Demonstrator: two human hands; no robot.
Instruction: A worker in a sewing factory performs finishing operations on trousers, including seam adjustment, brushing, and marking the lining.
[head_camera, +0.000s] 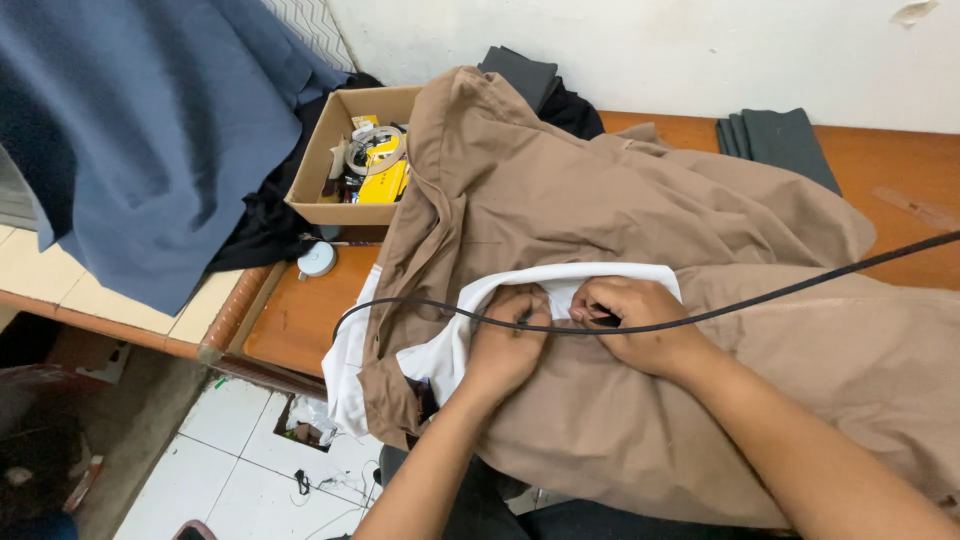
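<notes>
Right at the middle lies a brown garment (640, 210), spread in folds over the wooden counter (300, 320) and hanging off its front edge, with a white lining (440, 345) turned out of it near the person. A thin black cable (760, 300) runs across in front of both hands from the right and loops down at the left, partly crossing the view of the fingers. Beyond the garment stand an open cardboard box (318, 170) of small items, a small white round object (317, 260) beside it, grey folded cloth (780, 140) by the wall, and blue fabric (150, 130) draped at the left. The left hand (505, 345) has its grip pressed together, pinching the white lining. The right hand (635, 320) likewise pinches the lining's edge, fingers curled tight. Both forearms reach up from the lower edge, the hands nearly touching, knuckles up.
</notes>
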